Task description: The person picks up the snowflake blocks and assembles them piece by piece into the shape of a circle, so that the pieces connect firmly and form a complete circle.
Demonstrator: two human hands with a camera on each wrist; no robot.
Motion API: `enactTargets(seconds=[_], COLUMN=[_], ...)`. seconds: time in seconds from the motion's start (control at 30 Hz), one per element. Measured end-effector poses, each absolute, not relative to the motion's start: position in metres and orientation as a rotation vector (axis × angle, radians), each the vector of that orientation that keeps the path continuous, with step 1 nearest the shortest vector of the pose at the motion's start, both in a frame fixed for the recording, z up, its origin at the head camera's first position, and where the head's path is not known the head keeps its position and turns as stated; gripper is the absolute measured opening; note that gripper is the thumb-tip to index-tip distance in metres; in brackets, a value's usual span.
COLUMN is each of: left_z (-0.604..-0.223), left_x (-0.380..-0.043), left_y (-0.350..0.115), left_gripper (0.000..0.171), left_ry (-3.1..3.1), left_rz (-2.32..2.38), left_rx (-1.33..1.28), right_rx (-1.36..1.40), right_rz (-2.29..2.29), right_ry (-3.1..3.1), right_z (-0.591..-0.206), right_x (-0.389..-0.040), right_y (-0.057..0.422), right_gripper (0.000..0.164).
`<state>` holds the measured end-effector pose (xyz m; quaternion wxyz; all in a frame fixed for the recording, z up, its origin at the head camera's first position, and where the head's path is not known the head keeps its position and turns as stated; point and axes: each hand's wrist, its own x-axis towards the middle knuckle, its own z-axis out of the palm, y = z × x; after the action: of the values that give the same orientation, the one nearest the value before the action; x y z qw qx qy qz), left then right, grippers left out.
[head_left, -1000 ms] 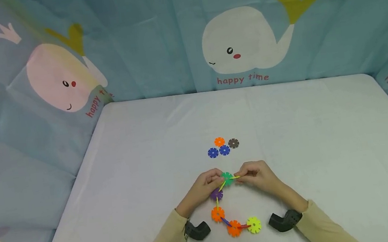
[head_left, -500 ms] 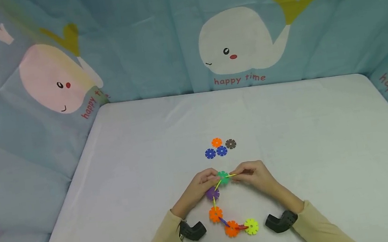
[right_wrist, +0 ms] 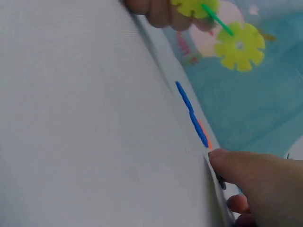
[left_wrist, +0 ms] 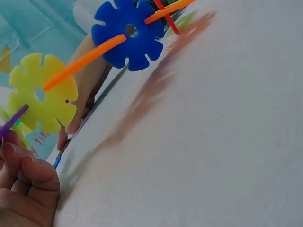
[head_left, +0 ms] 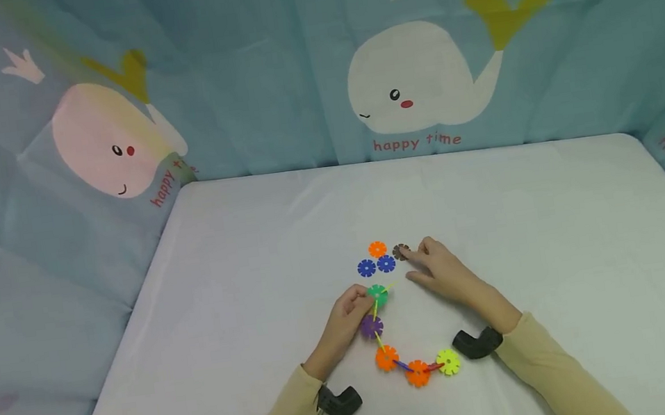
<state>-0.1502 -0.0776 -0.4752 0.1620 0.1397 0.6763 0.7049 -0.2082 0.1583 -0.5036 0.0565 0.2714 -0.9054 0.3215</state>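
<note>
My left hand pinches the green notched disc at the upper end of a chain of interlocking plastic snowflake discs. A yellow disc projects from that end. Down the chain come a purple disc, two orange discs and a yellow-green disc, with edge-on discs between them. In the left wrist view a blue disc shows large on the chain. Beyond the chain, my right hand reaches to a dark brown disc, its index fingertip on it and its thumb apart.
Beside the brown disc lie an orange disc and two blue discs, the left blue disc and the right blue disc. The white table meets a blue whale-print curtain at the back.
My right hand has let go of the yellow disc at the chain's end and moved up to the brown disc. The chain, still in my left hand, has swung a little to the right at its lower end.
</note>
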Motion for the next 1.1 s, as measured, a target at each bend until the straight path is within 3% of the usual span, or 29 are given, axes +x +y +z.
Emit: enactTargets(seconds=[0.17,0.43,0.53,0.63,0.8,1.1], left_z=[-0.475,-0.474,-0.474,-0.474,-0.474,-0.474], left_x=[-0.15,-0.15,-0.151,-0.151,-0.151,-0.15], left_y=[-0.077,-0.077,-0.076,-0.076,-0.075,-0.075], left_gripper=[0.012,0.013,0.014,0.015,0.019,0.019], left_ry=[1.964,1.991,2.027,2.052,2.053,2.111], left_rz=[2.034,2.005,1.978,1.954,1.939,1.917], left_rx=[0.419,0.378,0.36,0.343,0.328,0.339], right_rx=[0.779,0.629,0.611,0.6,0.494,0.436], right_rz=[1.07,1.338,1.473,1.784,2.3,2.374], right_ry=[-2.616,-2.743,-2.795,-2.755,-2.553,-2.537], right_z=[-0.508,-0.495,-0.49,-0.489,-0.494,-0.5], right_x=[-0.207,-0.203,-0.198,-0.192,-0.185,-0.182], right_y=[0.161,0.165,0.166,0.164,0.159,0.156], right_gripper=[0.014,0.024,0.016,0.009,0.022,0.02])
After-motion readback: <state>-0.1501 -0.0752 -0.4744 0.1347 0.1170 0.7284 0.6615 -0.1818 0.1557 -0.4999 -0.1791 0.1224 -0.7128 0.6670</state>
